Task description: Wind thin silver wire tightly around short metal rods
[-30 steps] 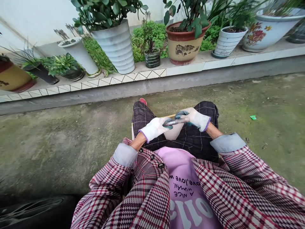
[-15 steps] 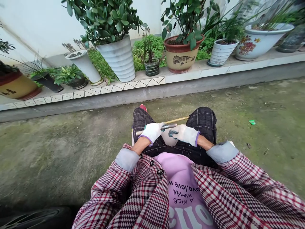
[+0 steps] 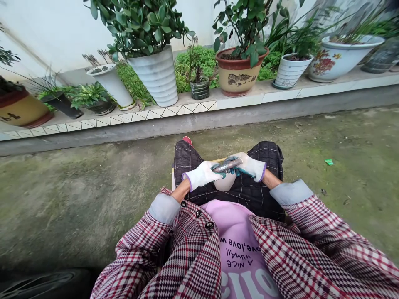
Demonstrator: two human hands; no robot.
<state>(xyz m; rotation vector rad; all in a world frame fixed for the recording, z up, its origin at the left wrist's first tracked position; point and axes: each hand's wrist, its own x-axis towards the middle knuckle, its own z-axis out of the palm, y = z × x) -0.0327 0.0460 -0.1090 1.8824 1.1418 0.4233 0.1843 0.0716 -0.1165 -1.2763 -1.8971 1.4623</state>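
Both of my hands wear white gloves with purple cuffs and teal-coated palms. My left hand [image 3: 202, 175] is closed around the left end of a dark grey, metal-looking rod [image 3: 225, 165]. From the other side, my right hand [image 3: 249, 164] wraps its fingers around the rod's right part, and the tip points up and right. The rod's exact kind is unclear, and its left end is hidden by my left glove. Behind the hands a thin yellow stick [image 3: 218, 160] lies across between my knees. Below them, a whitish surface [image 3: 227, 182] shows between my thighs.
Potted plants line a tiled ledge [image 3: 199, 107] ahead, including a ribbed white pot [image 3: 156, 77] and a tan pot with a red rim [image 3: 237, 77]. A green scrap [image 3: 329, 162] lies on the mossy concrete floor [image 3: 343, 133] at right. A dark round object [image 3: 46, 284] is at lower left.
My right hand has moved up and taken hold of the grey rod, which it was only beside before. The light-coloured end left of my left hand is no longer visible.
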